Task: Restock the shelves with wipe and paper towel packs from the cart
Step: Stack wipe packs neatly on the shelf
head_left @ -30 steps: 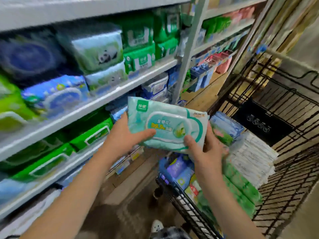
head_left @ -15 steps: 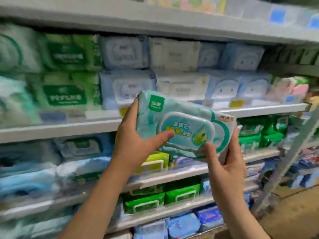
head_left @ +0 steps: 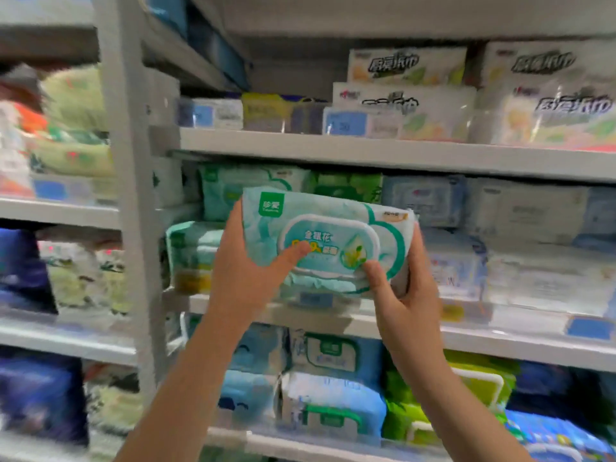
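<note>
Having swung up from the cart, the wipe pack now sits gripped at its ends by the left hand and right hand, just before matching teal packs (likely its slot)

Mint-green wipe pack, tilted, before shelf

Middle shelf packed along its front edge: teal wipe packs stacked two high at left end, green pack and blue-white packs rightward, tops almost at upper shelf. White upright post walls the left end. Held wipe pack fronts that end. Upper shelf: open room above low packs, left of paper towel packs.
</note>
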